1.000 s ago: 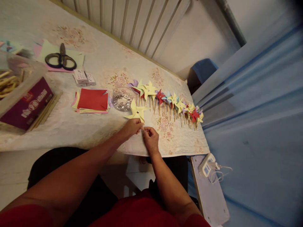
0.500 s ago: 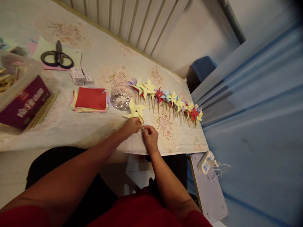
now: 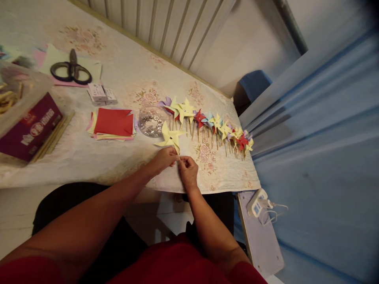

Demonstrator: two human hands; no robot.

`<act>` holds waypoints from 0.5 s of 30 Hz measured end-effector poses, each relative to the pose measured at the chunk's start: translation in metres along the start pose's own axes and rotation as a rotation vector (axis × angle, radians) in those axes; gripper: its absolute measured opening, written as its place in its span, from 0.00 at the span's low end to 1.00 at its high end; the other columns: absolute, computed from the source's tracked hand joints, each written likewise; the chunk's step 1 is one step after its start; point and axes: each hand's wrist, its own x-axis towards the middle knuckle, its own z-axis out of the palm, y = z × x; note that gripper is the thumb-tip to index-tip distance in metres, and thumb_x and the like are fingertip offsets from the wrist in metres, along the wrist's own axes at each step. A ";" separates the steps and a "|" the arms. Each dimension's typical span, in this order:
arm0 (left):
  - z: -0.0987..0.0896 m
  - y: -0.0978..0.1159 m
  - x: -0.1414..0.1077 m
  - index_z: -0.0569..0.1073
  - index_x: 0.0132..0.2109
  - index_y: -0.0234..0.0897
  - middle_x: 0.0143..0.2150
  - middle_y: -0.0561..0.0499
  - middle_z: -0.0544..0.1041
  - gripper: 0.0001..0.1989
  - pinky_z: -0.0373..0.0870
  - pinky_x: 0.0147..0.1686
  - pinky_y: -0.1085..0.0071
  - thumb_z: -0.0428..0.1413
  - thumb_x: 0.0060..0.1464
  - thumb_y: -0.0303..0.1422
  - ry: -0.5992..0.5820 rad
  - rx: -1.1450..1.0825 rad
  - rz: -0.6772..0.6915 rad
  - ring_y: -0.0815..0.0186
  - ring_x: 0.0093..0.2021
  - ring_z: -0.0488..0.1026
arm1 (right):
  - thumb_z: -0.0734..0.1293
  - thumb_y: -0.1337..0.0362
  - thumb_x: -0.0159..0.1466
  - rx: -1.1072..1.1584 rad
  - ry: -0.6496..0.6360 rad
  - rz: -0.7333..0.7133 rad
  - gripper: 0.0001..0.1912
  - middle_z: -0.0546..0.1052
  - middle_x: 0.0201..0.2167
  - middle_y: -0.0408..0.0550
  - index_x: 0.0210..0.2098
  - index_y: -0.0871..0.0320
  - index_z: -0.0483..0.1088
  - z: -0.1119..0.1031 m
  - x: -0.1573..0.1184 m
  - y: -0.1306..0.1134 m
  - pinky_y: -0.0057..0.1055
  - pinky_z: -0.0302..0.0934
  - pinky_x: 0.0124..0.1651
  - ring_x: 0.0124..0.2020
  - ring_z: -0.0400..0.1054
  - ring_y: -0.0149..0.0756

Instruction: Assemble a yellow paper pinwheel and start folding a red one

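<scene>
A pale yellow paper pinwheel point(image 3: 171, 137) with a dark pin at its centre is held above the table near the front edge. My left hand point(image 3: 166, 157) pinches its thin stick just below the blades. Lower on the same stick, the fingers of my right hand point(image 3: 188, 169) are closed, close to the left fingertips; most of the stick is hidden by the fingers. Just behind the pinwheel stands a clear round dish point(image 3: 152, 122) of small metal pins. Left of the dish lies a stack of cut paper squares point(image 3: 114, 123), red on top.
Finished pinwheels point(image 3: 217, 124) on sticks lie in a row at the right. Black-handled scissors point(image 3: 72, 71) rest on paper sheets, near small white boxes point(image 3: 100, 94). A plastic tub point(image 3: 32, 126) and loose sticks point(image 3: 55, 136) occupy the left. A power strip point(image 3: 257, 203) sits beside the table.
Hardly anything differs. Both hands keep their pinch on the pinwheel, whose blades sit very slightly higher and turned a little.
</scene>
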 end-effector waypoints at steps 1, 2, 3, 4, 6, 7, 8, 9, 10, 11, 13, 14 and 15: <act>0.000 -0.001 0.001 0.68 0.28 0.36 0.20 0.58 0.68 0.06 0.59 0.21 0.77 0.59 0.45 0.24 0.005 -0.006 -0.005 0.74 0.18 0.63 | 0.68 0.55 0.60 -0.001 -0.001 0.000 0.11 0.73 0.26 0.41 0.33 0.57 0.76 0.000 0.000 0.000 0.29 0.60 0.32 0.26 0.62 0.32; 0.001 -0.002 0.001 0.68 0.28 0.36 0.20 0.59 0.68 0.06 0.60 0.21 0.77 0.59 0.46 0.24 0.011 -0.011 -0.008 0.75 0.18 0.64 | 0.68 0.55 0.60 -0.003 -0.001 0.001 0.11 0.73 0.26 0.42 0.33 0.57 0.75 0.000 0.000 0.001 0.29 0.60 0.32 0.27 0.62 0.32; 0.001 -0.002 0.002 0.68 0.28 0.36 0.20 0.59 0.68 0.07 0.60 0.21 0.77 0.60 0.46 0.25 0.020 -0.018 -0.011 0.75 0.18 0.64 | 0.67 0.55 0.60 -0.004 0.000 0.001 0.11 0.73 0.26 0.42 0.33 0.57 0.75 0.001 0.001 0.001 0.29 0.60 0.33 0.27 0.62 0.32; 0.001 -0.002 0.002 0.67 0.29 0.36 0.20 0.59 0.68 0.07 0.60 0.21 0.77 0.60 0.46 0.25 0.030 -0.028 -0.015 0.75 0.18 0.64 | 0.67 0.55 0.60 -0.005 0.005 0.001 0.11 0.73 0.26 0.42 0.33 0.57 0.75 0.001 0.001 0.002 0.29 0.60 0.33 0.27 0.62 0.32; 0.001 -0.002 0.002 0.68 0.30 0.36 0.21 0.59 0.69 0.07 0.61 0.21 0.77 0.61 0.46 0.25 0.053 -0.049 -0.029 0.75 0.18 0.64 | 0.67 0.56 0.60 0.003 0.017 -0.001 0.11 0.73 0.26 0.42 0.33 0.57 0.75 0.002 0.001 0.004 0.28 0.61 0.33 0.27 0.62 0.32; 0.001 -0.002 0.002 0.68 0.31 0.36 0.21 0.59 0.69 0.07 0.62 0.21 0.77 0.61 0.46 0.24 0.065 -0.057 -0.043 0.75 0.18 0.65 | 0.67 0.57 0.59 0.011 0.024 -0.001 0.10 0.72 0.26 0.41 0.34 0.57 0.75 0.002 0.001 0.005 0.28 0.61 0.33 0.27 0.62 0.32; 0.002 -0.002 0.001 0.69 0.31 0.35 0.21 0.59 0.69 0.07 0.62 0.22 0.77 0.60 0.46 0.24 0.073 -0.064 -0.060 0.75 0.18 0.65 | 0.67 0.57 0.59 0.019 0.032 -0.001 0.10 0.72 0.26 0.41 0.34 0.57 0.75 0.002 0.001 0.005 0.28 0.61 0.33 0.27 0.62 0.32; 0.002 -0.001 0.000 0.69 0.31 0.35 0.21 0.58 0.69 0.07 0.62 0.22 0.77 0.60 0.47 0.23 0.076 -0.071 -0.079 0.74 0.18 0.65 | 0.67 0.58 0.59 0.024 0.040 0.000 0.10 0.72 0.26 0.41 0.34 0.57 0.75 0.002 0.001 0.006 0.28 0.61 0.33 0.27 0.62 0.32; 0.002 -0.001 -0.002 0.69 0.31 0.35 0.20 0.58 0.69 0.06 0.61 0.22 0.77 0.59 0.47 0.23 0.068 -0.081 -0.099 0.74 0.19 0.65 | 0.67 0.58 0.59 0.029 0.047 0.000 0.10 0.72 0.26 0.41 0.34 0.57 0.75 0.002 0.001 0.006 0.29 0.61 0.33 0.27 0.63 0.32; 0.002 0.000 -0.003 0.69 0.30 0.35 0.20 0.57 0.69 0.06 0.61 0.21 0.77 0.58 0.47 0.22 0.051 -0.095 -0.120 0.74 0.18 0.65 | 0.67 0.58 0.59 0.032 0.053 0.000 0.10 0.73 0.26 0.41 0.34 0.57 0.75 0.003 0.001 0.006 0.29 0.61 0.33 0.27 0.63 0.32; 0.003 0.001 -0.006 0.69 0.29 0.35 0.20 0.57 0.69 0.06 0.60 0.21 0.77 0.58 0.47 0.22 0.005 -0.139 -0.157 0.75 0.18 0.64 | 0.67 0.58 0.58 0.035 0.061 0.002 0.10 0.73 0.27 0.42 0.34 0.57 0.75 0.003 0.001 0.006 0.29 0.62 0.34 0.28 0.64 0.32; 0.003 0.001 -0.007 0.69 0.28 0.35 0.20 0.57 0.69 0.06 0.60 0.22 0.77 0.58 0.47 0.22 -0.011 -0.166 -0.172 0.75 0.18 0.63 | 0.67 0.58 0.58 0.038 0.062 0.004 0.10 0.73 0.27 0.42 0.34 0.57 0.75 0.003 0.001 0.006 0.29 0.62 0.34 0.28 0.64 0.32; 0.003 0.002 -0.008 0.68 0.28 0.34 0.20 0.57 0.69 0.06 0.60 0.22 0.77 0.58 0.47 0.22 -0.019 -0.193 -0.182 0.76 0.18 0.63 | 0.67 0.58 0.58 0.040 0.063 0.006 0.10 0.73 0.27 0.42 0.34 0.58 0.75 0.003 0.001 0.005 0.29 0.62 0.34 0.28 0.64 0.32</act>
